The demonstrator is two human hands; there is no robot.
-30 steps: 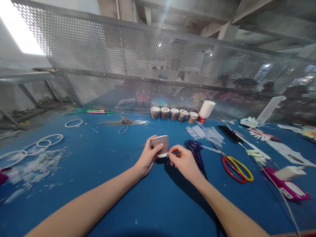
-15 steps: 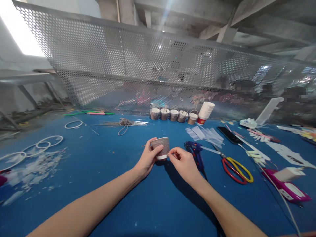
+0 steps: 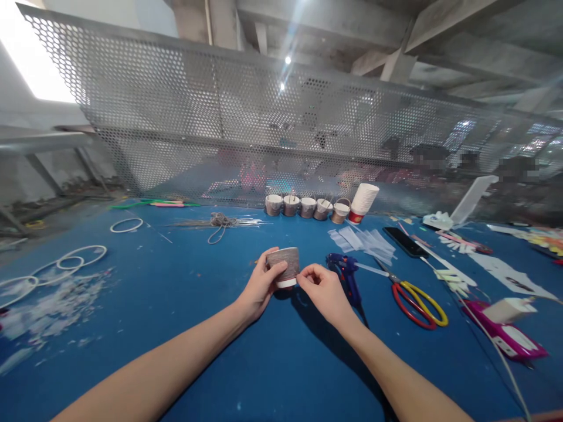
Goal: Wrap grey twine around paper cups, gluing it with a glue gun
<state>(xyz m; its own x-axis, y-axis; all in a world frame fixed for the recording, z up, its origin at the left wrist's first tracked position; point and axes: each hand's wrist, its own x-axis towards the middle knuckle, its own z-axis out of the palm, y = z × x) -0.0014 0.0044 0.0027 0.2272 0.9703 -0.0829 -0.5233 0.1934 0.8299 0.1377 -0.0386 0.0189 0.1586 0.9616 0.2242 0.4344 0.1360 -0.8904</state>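
My left hand (image 3: 259, 284) is closed round a paper cup (image 3: 284, 258) whose side is wrapped in grey-brown cord. A white band with a little red shows near the cup's lower edge. The cup is held a little above the blue table, its thumb side towards me. At the cup's lower right edge my right hand (image 3: 323, 290) is closed in a pinch, thumb against forefinger. Whatever lies between those fingertips is too small to make out. Just right of this hand rests a blue glue gun (image 3: 347, 269) with a clear glue stick in it.
Several cord-wrapped cups (image 3: 308, 207) and a stack of paper cups (image 3: 365, 199) line the mesh panel (image 3: 176, 105). To the right lie clear strips (image 3: 360, 240), a phone (image 3: 404, 241), scissors (image 3: 417, 305) and a pink power strip (image 3: 505, 331). White rings (image 3: 81, 258) and a cord bundle (image 3: 220, 220) are left.
The whole view has shifted slightly. Both hands keep their places at the cup, which looks slightly turned, with more red showing above its white band.
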